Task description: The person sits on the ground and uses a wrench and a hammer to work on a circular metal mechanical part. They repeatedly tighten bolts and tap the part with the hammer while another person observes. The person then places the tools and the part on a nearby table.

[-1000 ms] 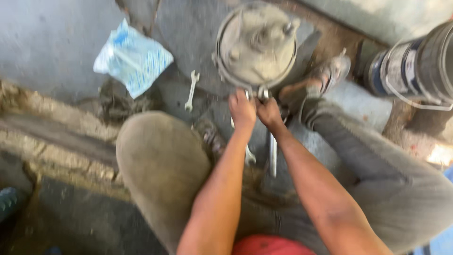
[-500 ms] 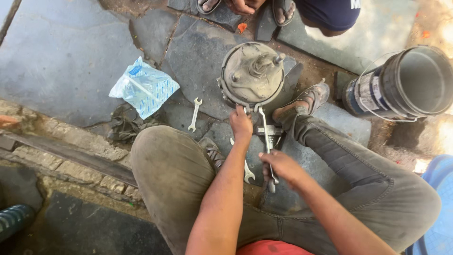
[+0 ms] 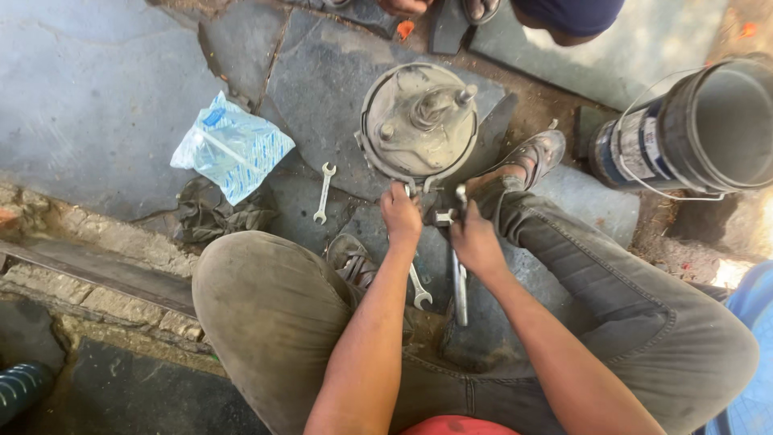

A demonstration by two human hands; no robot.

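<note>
Working the near rim of the round metal drum housing (image 3: 419, 121), which sits flat on the stone slab floor (image 3: 97, 89) between the person's feet. Left hand (image 3: 400, 216) is closed around a spanner (image 3: 418, 283) right at the rim; its free end hangs down toward the knees. Right hand (image 3: 475, 242) is wrapped around a long steel wrench (image 3: 460, 278) that stands near vertical, top end up at the same rim spot. Both grips are tight, fingers fully curled on the tool shanks.

Progress, as a judgement: mid-job on one rim fastener, two tools on it, one probably holding and one turning. Can't tell from this angle whether the fastener is nearly out or barely started; the hands cover it. The housing looks whole, centre hub and top studs in place, no loose bolts or parts lying beside it that I can make out. So little visibly done, most of the rim left.

Nearby: a second small spanner (image 3: 324, 192) lies unused on the slab left of the housing, a dark rag (image 3: 217, 216) and a clear plastic bag (image 3: 232, 145) further left. A black bucket (image 3: 700, 129) lies on its side to the right, well apart. Another person's sandalled feet (image 3: 475, 10) show at the top edge, not involved.
</note>
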